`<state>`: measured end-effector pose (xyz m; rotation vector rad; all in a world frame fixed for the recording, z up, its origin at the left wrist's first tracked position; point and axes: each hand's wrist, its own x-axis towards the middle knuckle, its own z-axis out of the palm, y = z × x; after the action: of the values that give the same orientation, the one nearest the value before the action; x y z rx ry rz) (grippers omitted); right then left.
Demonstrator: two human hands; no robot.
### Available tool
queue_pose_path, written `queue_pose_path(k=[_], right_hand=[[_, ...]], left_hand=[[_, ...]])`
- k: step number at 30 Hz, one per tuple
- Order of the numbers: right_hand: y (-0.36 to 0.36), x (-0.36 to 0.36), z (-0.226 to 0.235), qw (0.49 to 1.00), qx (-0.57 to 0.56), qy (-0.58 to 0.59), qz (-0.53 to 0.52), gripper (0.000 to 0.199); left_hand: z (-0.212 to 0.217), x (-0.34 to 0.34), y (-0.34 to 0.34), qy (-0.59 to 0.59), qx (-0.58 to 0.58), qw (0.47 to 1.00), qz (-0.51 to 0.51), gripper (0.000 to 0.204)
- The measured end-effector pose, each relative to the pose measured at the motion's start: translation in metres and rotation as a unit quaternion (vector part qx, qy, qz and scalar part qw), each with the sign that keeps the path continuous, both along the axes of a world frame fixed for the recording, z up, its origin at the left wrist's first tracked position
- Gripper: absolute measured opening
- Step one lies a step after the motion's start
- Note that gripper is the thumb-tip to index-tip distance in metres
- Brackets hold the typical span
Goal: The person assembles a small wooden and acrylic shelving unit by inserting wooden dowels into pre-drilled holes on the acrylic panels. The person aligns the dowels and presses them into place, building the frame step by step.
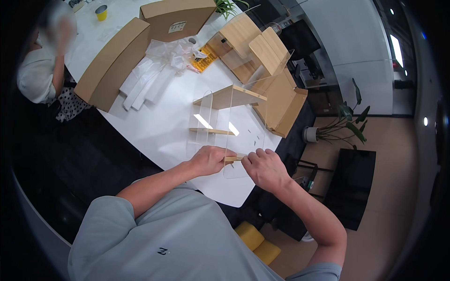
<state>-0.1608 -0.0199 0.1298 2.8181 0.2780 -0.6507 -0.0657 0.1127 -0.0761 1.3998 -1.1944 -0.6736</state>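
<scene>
At the near end of the white desk (pixel 140 133): left hand (pixel 209 160), grip pinching a narrow wooden board (pixel 229 159); right hand (pixel 266 169), fingers curled near the board's other end, cannot tell whether its grip pinches anything. Board position: near end of a clear-panelled shelf unit (pixel 233 127). Farther out: small dark pieces (pixel 256 138); cardboard tray (pixel 287 110), right; plastic wrapping (pixel 157 65), orange packet (pixel 204 58), second wood-and-clear unit (pixel 236 35), beyond; tall cardboard box (pixel 112 63), left.
</scene>
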Motion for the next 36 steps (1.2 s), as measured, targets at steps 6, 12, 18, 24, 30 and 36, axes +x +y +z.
queue_pose_path(k=[6,12,18,24,30,36], right_hand=[[-0.004,-0.001,-0.005,0.999,0.006,0.028,0.016,0.008],[0.015,-0.002,-0.023,0.899,0.12,0.048,-0.418,0.022],[0.015,0.007,-0.006,0.822,0.206,0.06,-0.527,0.026],[0.006,0.001,0.01,0.961,0.094,0.022,-0.258,0.013],[-0.001,-0.004,0.001,0.981,0.089,0.011,-0.171,0.006],[-0.004,-0.002,0.0,0.999,0.034,0.001,-0.04,0.006]], left_hand=[[0.003,0.0,0.001,-0.002,0.008,1.0,0.002,0.026],[0.0,-0.002,0.002,0.001,0.007,1.0,0.0,0.026],[0.002,0.0,0.003,0.011,-0.002,1.0,0.004,0.028],[0.002,0.0,0.002,0.008,-0.002,1.0,0.005,0.03],[0.007,0.003,0.002,0.012,-0.011,1.0,-0.002,0.029],[0.007,0.003,0.003,0.01,-0.001,1.0,-0.003,0.028]])
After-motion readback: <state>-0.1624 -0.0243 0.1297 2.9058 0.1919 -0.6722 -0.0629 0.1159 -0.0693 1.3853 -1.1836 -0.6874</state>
